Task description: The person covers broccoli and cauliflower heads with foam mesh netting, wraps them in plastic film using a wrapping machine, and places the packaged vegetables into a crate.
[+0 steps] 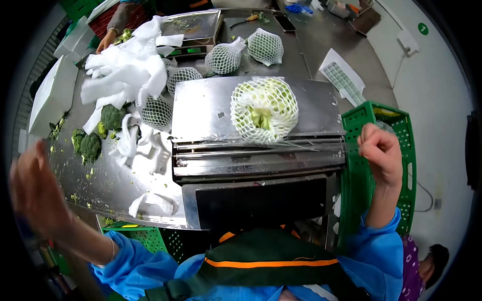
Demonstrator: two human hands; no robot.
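A pale green vegetable in white foam netting [264,110] rests on the metal top of the wrapping machine [201,113], its stem end facing up. Clear film lies along the machine's rollers [258,155] just below it. My left hand [37,193] is raised at the far left, blurred, away from the vegetable; its finger shape is smeared. On the right, my right hand [382,153] is held up with fingers curled in, over the edge of the green crate [407,165]; whatever its fingers may hold is hidden or too small to name.
White foam nets [128,67] are heaped at the upper left, near loose broccoli [91,147]. Several netted heads [225,57] stand behind the machine by a scale [193,30]. A phone [285,23] lies farther back. Another person's hand [106,41] is at the upper left.
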